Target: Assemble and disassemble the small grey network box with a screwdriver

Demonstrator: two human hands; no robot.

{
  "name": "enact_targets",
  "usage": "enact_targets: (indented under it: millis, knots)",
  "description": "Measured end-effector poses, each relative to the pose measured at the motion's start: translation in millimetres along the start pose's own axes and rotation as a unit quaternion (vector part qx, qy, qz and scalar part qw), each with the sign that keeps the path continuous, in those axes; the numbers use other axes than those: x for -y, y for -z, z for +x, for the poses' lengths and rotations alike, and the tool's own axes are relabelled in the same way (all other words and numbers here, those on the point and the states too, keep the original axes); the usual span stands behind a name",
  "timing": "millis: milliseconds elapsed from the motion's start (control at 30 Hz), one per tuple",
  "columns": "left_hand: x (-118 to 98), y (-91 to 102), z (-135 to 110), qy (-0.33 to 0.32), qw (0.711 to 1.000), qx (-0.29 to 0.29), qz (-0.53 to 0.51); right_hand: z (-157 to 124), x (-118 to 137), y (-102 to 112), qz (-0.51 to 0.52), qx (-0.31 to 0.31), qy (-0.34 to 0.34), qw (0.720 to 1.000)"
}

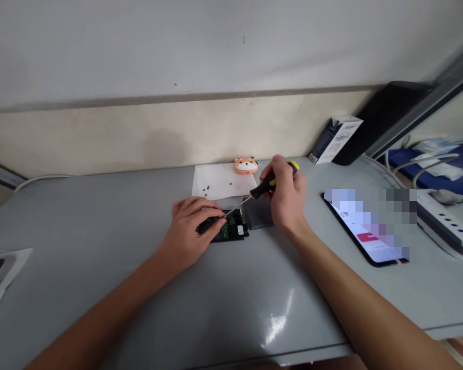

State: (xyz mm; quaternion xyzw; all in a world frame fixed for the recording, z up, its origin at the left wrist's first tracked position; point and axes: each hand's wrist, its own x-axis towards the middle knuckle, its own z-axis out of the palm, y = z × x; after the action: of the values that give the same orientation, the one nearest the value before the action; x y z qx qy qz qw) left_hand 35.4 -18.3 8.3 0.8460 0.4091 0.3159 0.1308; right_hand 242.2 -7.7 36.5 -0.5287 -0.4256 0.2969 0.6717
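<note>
My right hand (287,192) is wrapped round a black and yellow screwdriver (263,187), its thin shaft slanting down to the left. The screwdriver's tip meets an opened black electronic device (235,231) with a green circuit board, lying on the table. Over the left part of that device is my left hand (193,223), closed, with thumb and fingertips gripping it close to the tip. What lies exactly between those fingertips is hidden. Touching or just right of the device is a flat dark grey cover (258,216), partly behind my right hand.
Several tiny dark screws (206,190) lie on white paper (216,177), with an orange animal-faced case (246,165) at its back edge. To the right are a lit phone (364,231), a white power strip (447,226) and a small box (335,140) leaning against a black object (381,121).
</note>
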Motion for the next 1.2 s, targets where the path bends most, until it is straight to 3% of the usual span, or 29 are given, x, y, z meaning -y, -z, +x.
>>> enact_targets:
  millis: [133, 300, 500, 1200]
  knots:
    - [-3, 2.5, 0, -0.015, 1.0, 0.015, 0.013, -2, 2, 1, -0.011, 0.011, 0.032, 0.999]
    - [-5, 6.2, -1, -0.004, 0.994, 0.1, 0.038, -7, 7, 3, -0.055, 0.056, 0.103, 0.992]
    - [2, 0.8, -3, -0.012, 0.987, 0.158, 0.03, -10, 10, 4, -0.101, 0.088, 0.143, 0.981]
    - [3, -0.1, -3, -0.005, 0.987, 0.16, 0.014, -8, 8, 5, -0.117, 0.095, 0.142, 0.978]
